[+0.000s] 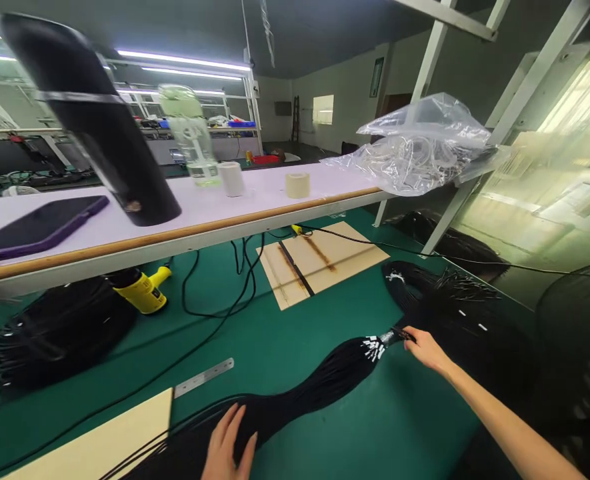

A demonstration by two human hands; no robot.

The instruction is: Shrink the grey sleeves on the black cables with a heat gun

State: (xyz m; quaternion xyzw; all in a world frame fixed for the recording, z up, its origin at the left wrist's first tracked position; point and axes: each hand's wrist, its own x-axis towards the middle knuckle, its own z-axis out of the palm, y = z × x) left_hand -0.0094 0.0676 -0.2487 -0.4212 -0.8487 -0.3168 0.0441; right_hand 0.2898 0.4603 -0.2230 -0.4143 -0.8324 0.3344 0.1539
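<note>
Black cable bundle (295, 383) lay stretched across the green work mat (399, 427), and that was what we watched being handled. From the left, we saw a coiled black cable hank (59, 333) beside a yellow heat gun (142, 291), then a cream board (99, 440) with a steel ruler (203, 377) just off its corner. The left hand (227, 443) rested on the bundle with its fingers spread, open and not closed round it. The right hand (427, 350) made a narrow pinch on the bundle's tapered end, just past the white labels (375, 347), so the step in hand looked like steadying that end. We judged that any shift would call for a firm hold at both places — the strands lay loose between them. Further right, a second black bundle (455, 300) ran off into shadow, hard to make out — the right fingers hid the tip, and the labels were too small to read.
</note>
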